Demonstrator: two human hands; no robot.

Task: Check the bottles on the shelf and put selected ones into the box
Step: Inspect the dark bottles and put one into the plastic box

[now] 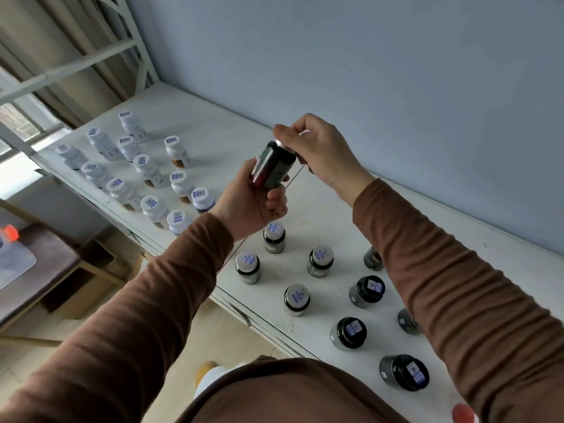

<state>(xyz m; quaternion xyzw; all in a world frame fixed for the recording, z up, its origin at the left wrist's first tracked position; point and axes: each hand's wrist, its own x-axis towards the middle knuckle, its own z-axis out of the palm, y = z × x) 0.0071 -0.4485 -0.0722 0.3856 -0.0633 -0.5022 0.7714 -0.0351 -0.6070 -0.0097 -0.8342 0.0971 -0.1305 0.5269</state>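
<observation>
Both hands hold one dark bottle point(273, 166) tilted above the white shelf point(232, 138): the left hand point(253, 203) has its grip clamped round the body, the right hand point(317, 151) pinches the cap end. Below stand dark jars point(319, 261), some partly hidden by the right sleeve point(442, 270). White bottles point(146, 170) cluster to the left. A cardboard box point(88, 279) sits on the floor beneath.

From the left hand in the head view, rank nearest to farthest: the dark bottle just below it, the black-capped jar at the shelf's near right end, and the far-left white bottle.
1. Dark bottle, right below the left hand.
2. White bottle, far left of the shelf.
3. Black-capped jar, near right end.
</observation>
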